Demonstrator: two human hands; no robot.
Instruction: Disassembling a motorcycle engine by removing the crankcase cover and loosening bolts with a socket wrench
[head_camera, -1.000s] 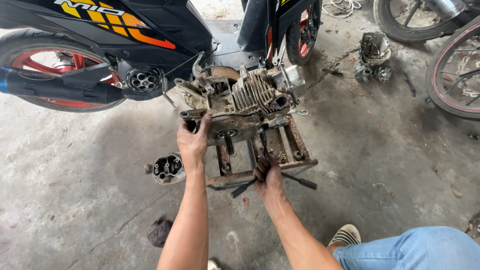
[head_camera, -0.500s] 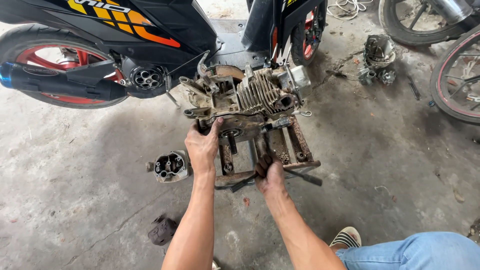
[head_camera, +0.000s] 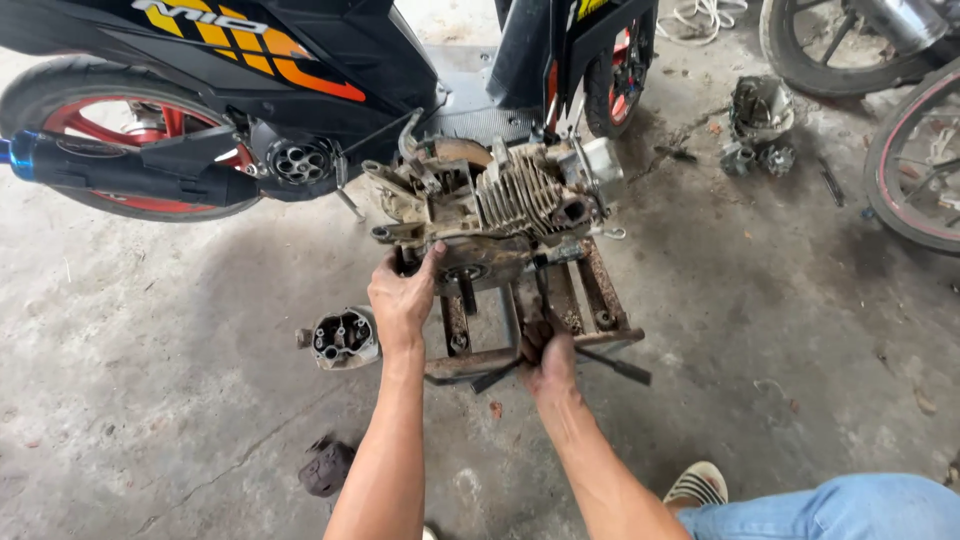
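A dirty engine (head_camera: 495, 205) sits on a rusty metal stand (head_camera: 590, 300) on the concrete floor (head_camera: 150, 400), just in front of a black scooter (head_camera: 300, 70). The left hand (head_camera: 402, 298) reaches forward and grips the engine's lower left edge, thumb up on its side. The right hand (head_camera: 547, 358) is clenched around a dark tool handle (head_camera: 615, 366) at the front bar of the stand, with a small round metal part (head_camera: 343, 338) lying near the left hand.
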